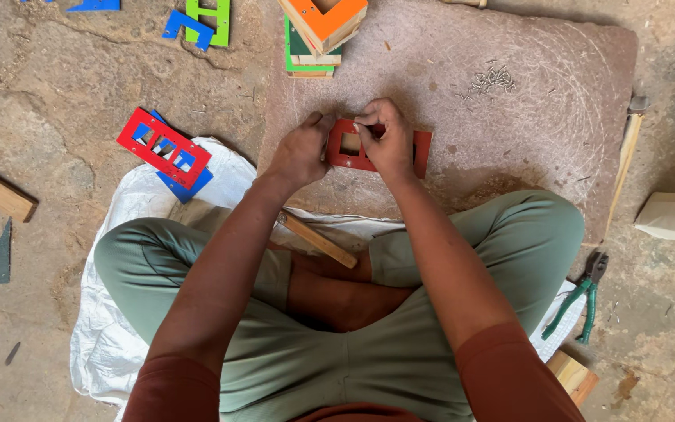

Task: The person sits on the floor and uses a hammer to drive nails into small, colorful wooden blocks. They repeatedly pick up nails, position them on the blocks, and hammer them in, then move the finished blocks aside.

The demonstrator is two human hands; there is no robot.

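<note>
Both hands meet on a red frame (423, 148) at the slab's (556, 133) near edge; left hand (300, 148) steadies its end with a loose grip; right hand (388, 141) pinches something small over it.

A red rectangular cut-out wooden frame (376, 148) is laid at frame centre on a flat reddish stone slab (525, 133), w/ left hand (300, 150) at its left edge, right hand (387, 139) on top. Pile of small metal nails (492, 77) is seen upper right. Red and blue cut-out plates (167, 152) are stacked at left. Green-handled pliers (580, 298) are placed lower right. A stack of orange and green wooden pieces (318, 31) is found at top centre.
</note>
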